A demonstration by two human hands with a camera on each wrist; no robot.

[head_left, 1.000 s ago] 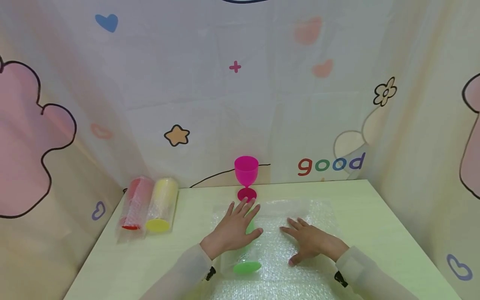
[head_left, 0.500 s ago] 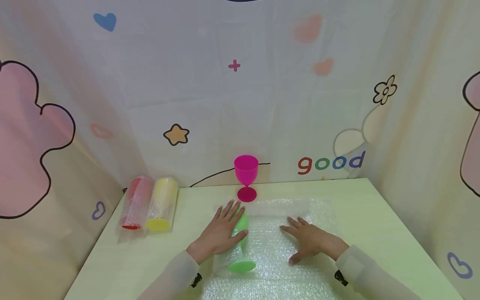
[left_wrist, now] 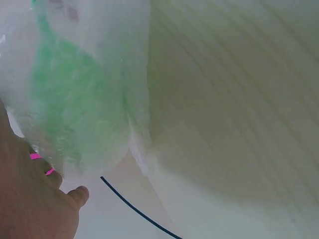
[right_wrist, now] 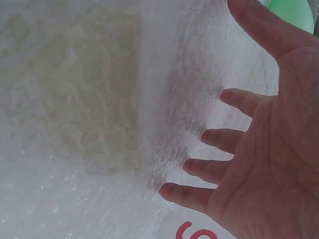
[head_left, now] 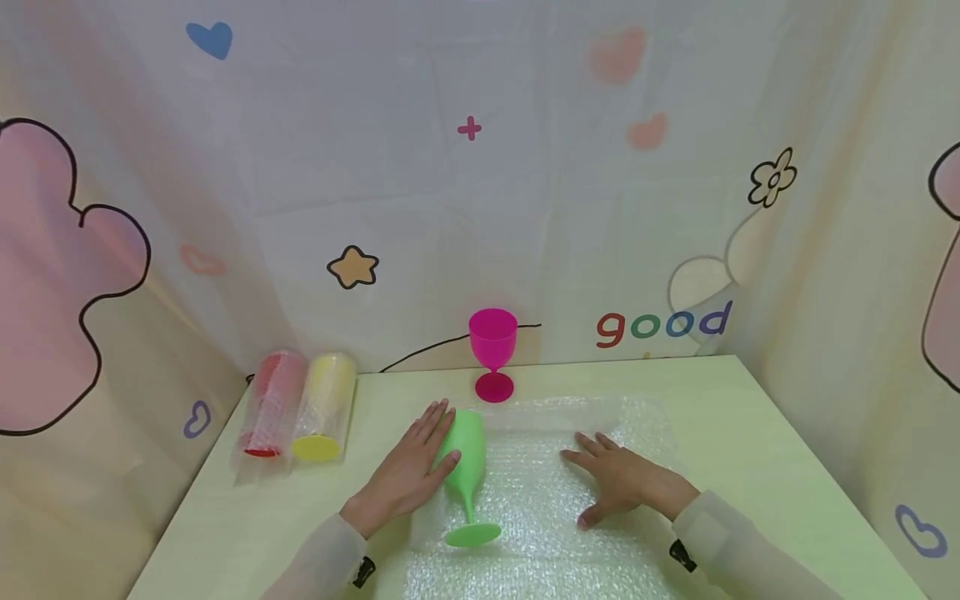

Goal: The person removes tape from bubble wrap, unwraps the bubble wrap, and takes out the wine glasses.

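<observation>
A green goblet (head_left: pixel 466 467) lies on its side on a sheet of bubble wrap (head_left: pixel 540 492), its foot toward me. My left hand (head_left: pixel 405 475) rests along the goblet's left side with straight fingers, the thumb reaching over the bowl. In the left wrist view the green goblet (left_wrist: pixel 75 99) shows through a layer of wrap, and my left hand (left_wrist: pixel 40 194) is at the lower left. My right hand (head_left: pixel 622 479) lies with spread fingers on the right part of the sheet. Seen from the right wrist, its fingertips (right_wrist: pixel 172 191) touch the wrap.
Just behind the sheet, a pink goblet (head_left: pixel 492 342) stands upright at the table's back edge. Two wrapped goblets, one red (head_left: pixel 273 404) and one yellow (head_left: pixel 326 408), lie side by side at the back left. A patterned curtain (head_left: pixel 420 200) surrounds the table (head_left: pixel 720 433).
My left hand has moved left with the green goblet, which has shifted left too. The wrap that lay over the goblet has come off its top. My right hand has stayed in place.
</observation>
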